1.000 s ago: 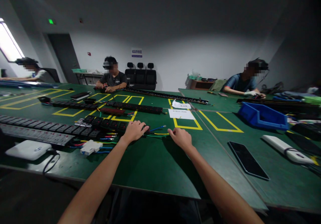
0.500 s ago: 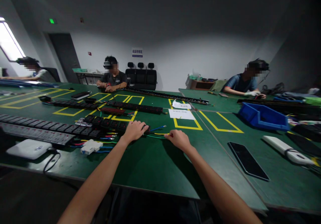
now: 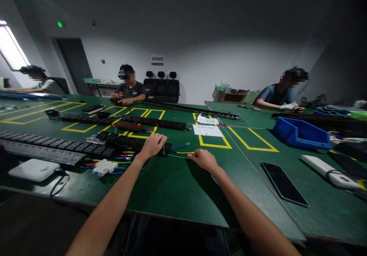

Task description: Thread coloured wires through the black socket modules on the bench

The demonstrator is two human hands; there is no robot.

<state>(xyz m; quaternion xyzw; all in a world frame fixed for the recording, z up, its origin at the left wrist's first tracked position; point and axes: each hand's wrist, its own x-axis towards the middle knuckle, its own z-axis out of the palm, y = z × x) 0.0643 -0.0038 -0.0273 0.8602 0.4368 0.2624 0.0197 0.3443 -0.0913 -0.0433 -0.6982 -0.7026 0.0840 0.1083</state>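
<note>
Black casing shows more fully at the right end of our socket strip [image 3: 139,144], as our left hand [image 3: 154,144] has shifted slightly left and away from that end since the earlier frame. Our right hand [image 3: 202,158] stays nearly where it was, thumb and finger pinching the green wire [image 3: 178,156]. We see the left hand curled over the strip, but cannot tell whether it grips or merely rests there. The strip lies mid-way across the green tabletop [image 3: 174,194], running left from our hands, its square outlets in a row with small red marks. From its right end spread the green wire, a yellow wire [image 3: 183,152] and a blue wire [image 3: 179,146] tipped with a metal ring terminal [image 3: 188,144].
</note>
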